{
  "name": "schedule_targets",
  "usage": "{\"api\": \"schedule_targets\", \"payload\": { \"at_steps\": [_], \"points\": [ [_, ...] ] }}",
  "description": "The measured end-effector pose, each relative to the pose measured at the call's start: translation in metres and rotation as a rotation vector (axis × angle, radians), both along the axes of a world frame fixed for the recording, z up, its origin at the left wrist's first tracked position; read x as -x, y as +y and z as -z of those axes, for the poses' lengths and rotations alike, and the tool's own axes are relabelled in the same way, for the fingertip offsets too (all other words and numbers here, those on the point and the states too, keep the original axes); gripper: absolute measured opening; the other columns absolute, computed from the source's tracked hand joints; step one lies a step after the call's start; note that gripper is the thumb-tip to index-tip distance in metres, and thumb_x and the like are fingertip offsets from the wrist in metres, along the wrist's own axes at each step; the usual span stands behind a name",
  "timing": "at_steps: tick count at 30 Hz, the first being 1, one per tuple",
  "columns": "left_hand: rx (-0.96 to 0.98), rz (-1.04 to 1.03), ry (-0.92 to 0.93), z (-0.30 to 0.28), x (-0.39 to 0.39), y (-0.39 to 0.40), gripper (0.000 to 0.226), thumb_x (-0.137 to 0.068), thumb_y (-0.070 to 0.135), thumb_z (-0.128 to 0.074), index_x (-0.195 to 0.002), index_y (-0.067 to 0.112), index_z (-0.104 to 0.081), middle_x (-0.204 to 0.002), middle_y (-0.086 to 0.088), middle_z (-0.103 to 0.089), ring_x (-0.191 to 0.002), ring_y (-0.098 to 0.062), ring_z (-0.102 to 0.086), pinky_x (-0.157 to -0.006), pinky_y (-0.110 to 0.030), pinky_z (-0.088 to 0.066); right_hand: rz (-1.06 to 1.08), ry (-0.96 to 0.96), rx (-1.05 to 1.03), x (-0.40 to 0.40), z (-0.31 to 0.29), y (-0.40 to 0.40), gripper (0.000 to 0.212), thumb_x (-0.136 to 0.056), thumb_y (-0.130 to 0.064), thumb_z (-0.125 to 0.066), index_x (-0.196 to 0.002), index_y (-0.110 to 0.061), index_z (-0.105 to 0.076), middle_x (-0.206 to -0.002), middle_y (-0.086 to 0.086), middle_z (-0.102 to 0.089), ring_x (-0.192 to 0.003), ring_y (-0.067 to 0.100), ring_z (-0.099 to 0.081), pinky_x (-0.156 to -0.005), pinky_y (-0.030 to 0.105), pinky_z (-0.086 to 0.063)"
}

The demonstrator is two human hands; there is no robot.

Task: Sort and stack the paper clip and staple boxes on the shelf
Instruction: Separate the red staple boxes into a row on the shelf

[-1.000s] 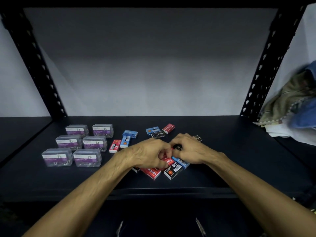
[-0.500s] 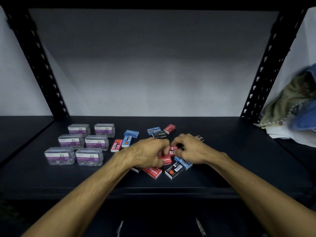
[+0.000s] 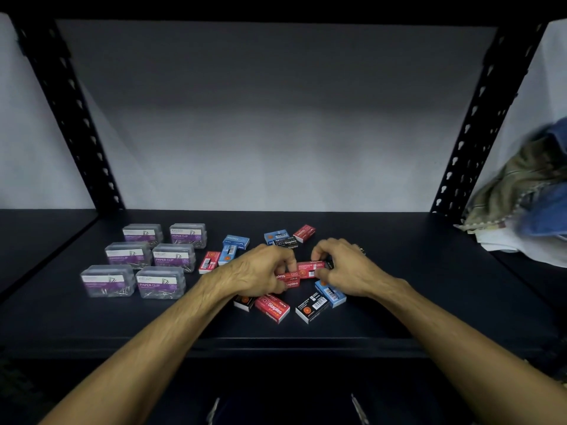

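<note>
Six clear plastic paper clip boxes with purple labels [image 3: 144, 260] sit in a two-by-three block at left on the dark shelf [image 3: 429, 296], well apart from both hands. Right hand [image 3: 346, 266] pinches a small red cardboard staple box [image 3: 310, 269] at mid-shelf, left hand [image 3: 260, 271] grips its other end and presses on red staple boxes [image 3: 288, 280] under it, covering part of the pile. Loose red, blue and black staple boxes [image 3: 313, 306] lie around the hands, more [image 3: 287, 239] behind them; crumpled cloth heap [image 3: 527, 191] at far right past the black slotted upright [image 3: 478, 118].
</note>
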State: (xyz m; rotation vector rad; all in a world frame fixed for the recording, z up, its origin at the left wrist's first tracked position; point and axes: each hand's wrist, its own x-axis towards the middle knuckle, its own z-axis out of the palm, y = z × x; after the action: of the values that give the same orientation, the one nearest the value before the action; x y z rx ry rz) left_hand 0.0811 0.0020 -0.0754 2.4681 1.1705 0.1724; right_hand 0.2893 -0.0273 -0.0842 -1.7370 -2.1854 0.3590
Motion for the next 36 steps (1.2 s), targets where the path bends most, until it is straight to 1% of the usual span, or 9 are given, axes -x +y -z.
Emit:
{"api": "schedule_targets", "payload": {
  "at_steps": [4, 11, 15, 20, 24, 27, 31, 33, 36],
  "points": [
    [-0.015, -0.031, -0.032, 0.002, 0.001, 0.005, 0.025, -0.083, 0.019, -0.074, -0.105, 0.024, -0.064, -0.085, 0.01, -0.062, -0.071, -0.002, -0.058, -0.062, -0.015, -0.043, 0.007, 0.006, -0.041, 0.0, 0.001, 0.0, 0.018, -0.085, -0.023, -0.071, -0.094, -0.032, -0.059, -0.101, -0.011, -0.058, -0.1, 0.008, -0.05, -0.096, 0.032, -0.04],
    [-0.115, -0.095, -0.054, 0.008, 0.003, 0.009, 0.019, -0.083, 0.021, -0.073, -0.1, 0.028, -0.066, -0.084, 0.012, -0.063, -0.076, -0.005, -0.06, -0.069, -0.023, -0.048, -0.002, 0.014, -0.107, 0.001, 0.004, 0.0, 0.017, -0.083, -0.02, -0.073, -0.09, -0.03, -0.06, -0.096, -0.011, -0.057, -0.095, 0.008, -0.051, -0.087, 0.03, -0.045],
    [-0.158, -0.112, -0.043, 0.009, 0.002, 0.01, 0.022, -0.085, 0.024, -0.072, -0.106, 0.027, -0.068, -0.094, 0.01, -0.064, -0.085, -0.008, -0.06, -0.076, -0.028, -0.052, -0.02, 0.005, -0.125, 0.001, 0.004, 0.0, 0.019, -0.082, -0.023, -0.075, -0.087, -0.031, -0.058, -0.096, -0.011, -0.058, -0.095, 0.008, -0.05, -0.089, 0.031, -0.043],
    [-0.169, -0.101, -0.037, 0.011, 0.002, 0.012, 0.023, -0.086, 0.025, -0.071, -0.109, 0.027, -0.067, -0.103, 0.008, -0.065, -0.089, -0.009, -0.059, -0.079, -0.027, -0.051, -0.054, -0.019, -0.08, -0.002, 0.004, 0.0, 0.018, -0.079, -0.036, -0.076, -0.085, -0.034, -0.059, -0.099, -0.011, -0.057, -0.096, 0.009, -0.049, -0.089, 0.032, -0.042],
    [-0.168, -0.095, -0.029, 0.011, 0.002, 0.012, 0.022, -0.087, 0.025, -0.071, -0.108, 0.026, -0.067, -0.105, 0.007, -0.065, -0.088, -0.008, -0.059, -0.079, -0.026, -0.051, -0.067, -0.026, -0.023, -0.004, 0.005, 0.0, 0.014, -0.079, -0.034, -0.074, -0.085, -0.035, -0.061, -0.102, -0.011, -0.057, -0.101, 0.009, -0.047, -0.094, 0.035, -0.043],
    [-0.153, -0.095, -0.026, 0.009, 0.001, 0.012, 0.022, -0.087, 0.025, -0.071, -0.108, 0.026, -0.067, -0.105, 0.007, -0.066, -0.089, -0.009, -0.059, -0.079, -0.027, -0.051, -0.057, -0.033, 0.003, -0.003, 0.004, 0.002, 0.019, -0.08, -0.031, -0.073, -0.096, -0.034, -0.063, -0.109, -0.01, -0.056, -0.106, 0.01, -0.047, -0.099, 0.037, -0.042],
    [-0.123, -0.087, -0.027, 0.008, 0.003, 0.013, 0.023, -0.085, 0.019, -0.071, -0.108, 0.026, -0.068, -0.102, 0.009, -0.063, -0.085, -0.007, -0.058, -0.072, -0.021, -0.046, -0.023, -0.08, 0.072, -0.001, 0.002, 0.005, 0.045, -0.085, -0.035, -0.068, -0.129, -0.031, -0.058, -0.132, -0.007, -0.052, -0.123, 0.012, -0.041, -0.108, 0.039, -0.036],
    [-0.092, -0.078, -0.03, 0.005, 0.005, 0.013, 0.028, -0.085, 0.015, -0.07, -0.11, 0.025, -0.068, -0.099, 0.011, -0.063, -0.082, -0.005, -0.058, -0.068, -0.016, -0.042, -0.025, -0.114, 0.088, 0.0, 0.002, 0.006, 0.049, -0.087, -0.037, -0.066, -0.134, -0.03, -0.056, -0.139, -0.006, -0.049, -0.129, 0.014, -0.038, -0.111, 0.04, -0.032],
    [-0.048, -0.078, -0.04, 0.003, 0.007, 0.013, 0.031, -0.085, 0.012, -0.069, -0.114, 0.025, -0.067, -0.097, 0.011, -0.065, -0.077, -0.003, -0.059, -0.065, -0.013, -0.043, -0.03, -0.146, 0.089, 0.001, 0.002, 0.006, 0.044, -0.09, -0.038, -0.063, -0.133, -0.028, -0.059, -0.14, -0.005, -0.049, -0.13, 0.014, -0.038, -0.112, 0.042, -0.028]
  ]
}}
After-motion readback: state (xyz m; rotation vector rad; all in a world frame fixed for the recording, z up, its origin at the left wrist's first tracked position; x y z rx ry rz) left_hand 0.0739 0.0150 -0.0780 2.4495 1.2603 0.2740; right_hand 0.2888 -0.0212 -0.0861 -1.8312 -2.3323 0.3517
